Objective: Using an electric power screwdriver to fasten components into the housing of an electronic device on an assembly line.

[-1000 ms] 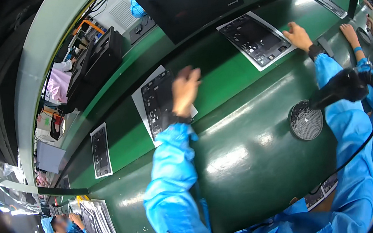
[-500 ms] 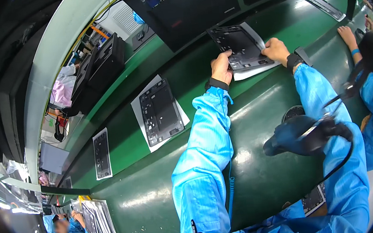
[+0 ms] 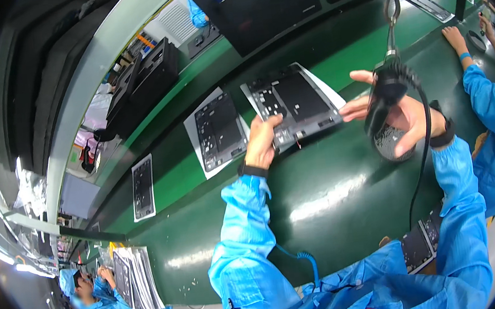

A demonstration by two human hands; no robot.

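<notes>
A black tablet housing point(image 3: 299, 98) with small white and silver parts lies on a white sheet point(image 3: 321, 80) on the green bench. My left hand point(image 3: 263, 141) grips its near left edge, thumb on top. My right hand point(image 3: 416, 118) is open, fingers spread, at the housing's near right corner; I cannot tell whether its fingertips touch it. In front of that palm hangs a dark, blurred tool point(image 3: 386, 88) with a black cord, hiding part of the hand. A round dark dish point(image 3: 386, 140) with a speckled surface shows beneath the thumb.
Left along the bench lie another tablet housing point(image 3: 216, 130) on paper and a narrower panel point(image 3: 143, 186). A stack of sheets and panels point(image 3: 134, 281) stands beside a co-worker point(image 3: 90, 297). Black monitors point(image 3: 262, 8) line the back. Another person's arm point(image 3: 460, 51) reaches in at right.
The held housing has moved left, beside the other housing. My right hand has let go of its edge and spread open. The hanging tool has shifted up the view, in front of that hand.
</notes>
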